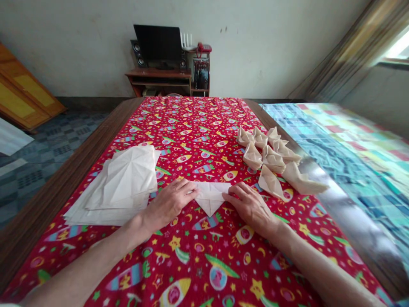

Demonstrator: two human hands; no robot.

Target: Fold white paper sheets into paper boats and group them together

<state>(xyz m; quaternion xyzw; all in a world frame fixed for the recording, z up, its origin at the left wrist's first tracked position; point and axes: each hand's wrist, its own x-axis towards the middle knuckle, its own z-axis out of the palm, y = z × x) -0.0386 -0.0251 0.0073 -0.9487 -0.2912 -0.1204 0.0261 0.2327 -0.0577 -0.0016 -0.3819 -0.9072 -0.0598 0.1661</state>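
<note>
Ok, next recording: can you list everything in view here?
folded paper: one, cream, on the cloth between the hands
creased paper sheets: one stack, cream, left of the left hand
paper boats: about eight, cream, clustered right of the right hand
tablecloth: one, red with rockets and stars, over the table
wooden table: one, brown, centre
monitor: one, black, on the far desk
speakers: two, black, beside the monitor
telephone: one, red, far shelf
checked cloth: one, multicoloured, right of the table
curtain: one, brownish, far right
left hand: one, on the folded paper
right hand: one, on the folded paper
</note>
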